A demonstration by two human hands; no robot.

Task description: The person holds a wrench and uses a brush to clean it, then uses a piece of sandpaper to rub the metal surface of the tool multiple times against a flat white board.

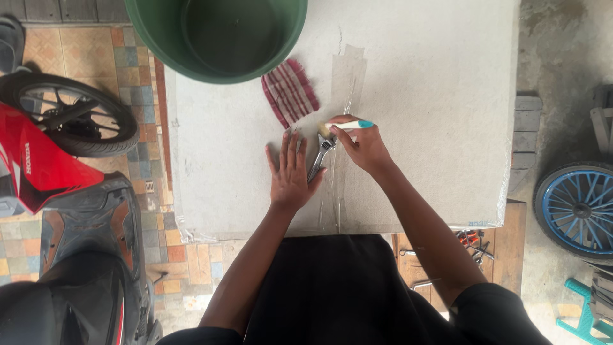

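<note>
My left hand [290, 171] lies flat on the pale board [434, 83], fingers spread, its thumb side resting against a metal adjustable wrench [319, 160] that lies on the board. My right hand [363, 145] grips a small brush with a white and teal handle [350, 125]; its bristle end touches the wrench's head. A red and white striped cloth [290, 91] lies just beyond the hands.
A large green bucket [217, 38] stands at the board's far edge. A red motorbike with its wheel [76, 115] is on the left. A blue-rimmed wheel [575, 207] and loose tools [472, 246] are on the right. A clear tape strip [345, 83] runs down the board.
</note>
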